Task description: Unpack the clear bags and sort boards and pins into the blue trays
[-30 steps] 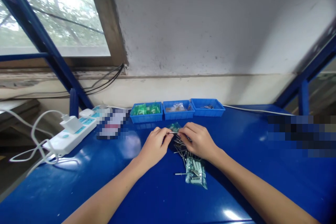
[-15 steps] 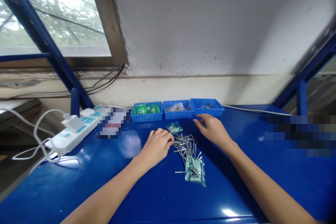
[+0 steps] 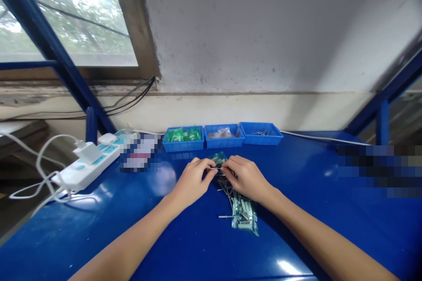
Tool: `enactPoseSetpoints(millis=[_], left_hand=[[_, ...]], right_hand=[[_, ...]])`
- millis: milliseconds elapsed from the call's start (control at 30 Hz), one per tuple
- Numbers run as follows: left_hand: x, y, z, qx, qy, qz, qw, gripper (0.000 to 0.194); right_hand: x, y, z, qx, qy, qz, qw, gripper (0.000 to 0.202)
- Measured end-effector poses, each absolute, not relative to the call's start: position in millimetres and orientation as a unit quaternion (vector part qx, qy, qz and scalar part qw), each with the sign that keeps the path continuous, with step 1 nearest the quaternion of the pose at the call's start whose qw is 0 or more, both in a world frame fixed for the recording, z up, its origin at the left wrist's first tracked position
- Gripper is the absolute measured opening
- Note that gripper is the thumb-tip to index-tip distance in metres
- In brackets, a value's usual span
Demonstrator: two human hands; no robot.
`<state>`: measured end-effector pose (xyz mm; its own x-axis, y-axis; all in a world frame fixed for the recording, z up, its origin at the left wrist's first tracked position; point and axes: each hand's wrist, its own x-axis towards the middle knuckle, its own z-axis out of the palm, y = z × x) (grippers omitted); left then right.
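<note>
My left hand (image 3: 194, 180) is closed in a pinch on a thin silver blind rivet (image 3: 216, 168) over the middle of the table. At the rivet's other end, the fingertips of my right hand (image 3: 247, 178) are pinched together on it. Just behind the fingertips lies a small green-tinted plastic packet (image 3: 219, 157). Below my hands is a loose pile of blind rivets (image 3: 226, 188), partly hidden by my right hand. A larger clear greenish bag (image 3: 244, 216) holding pale plugs lies nearer to me, with a single rivet sticking out at its left.
Three blue bins line the wall: one with green packets (image 3: 183, 135), one with clear bags (image 3: 221, 133), one with a few metal pieces (image 3: 262, 133). At left are a white power strip (image 3: 89, 164) with cables and a blurred phone-like object (image 3: 140, 153).
My right hand has come back from near the right bin to meet my left hand. A rivet now shows between their fingertips. The view has shifted slightly.
</note>
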<state>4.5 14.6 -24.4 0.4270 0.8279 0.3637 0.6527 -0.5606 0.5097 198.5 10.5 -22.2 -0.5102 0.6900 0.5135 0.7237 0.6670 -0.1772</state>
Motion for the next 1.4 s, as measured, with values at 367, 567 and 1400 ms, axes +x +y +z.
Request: enactPoseSetpoints(millis=[367, 567, 1400], left_hand=[[4.6, 13.9, -19.5, 0.84, 0.452, 0.269, 0.132, 0.026], [2.4, 15.0, -25.8, 0.873, 0.441, 0.196, 0.076, 0.02], [4.0, 15.1, -25.6, 0.842, 0.429, 0.296, 0.141, 0.009]], right_hand=[[201.6, 7.4, -12.5, -0.365, -0.865, -0.167, 0.301, 0.019], [247.8, 12.3, 25.1, -0.346, -0.66, -0.342, 0.572, 0.013], [199.7, 7.3, -16.4, -0.421, -0.864, -0.045, 0.274, 0.028]])
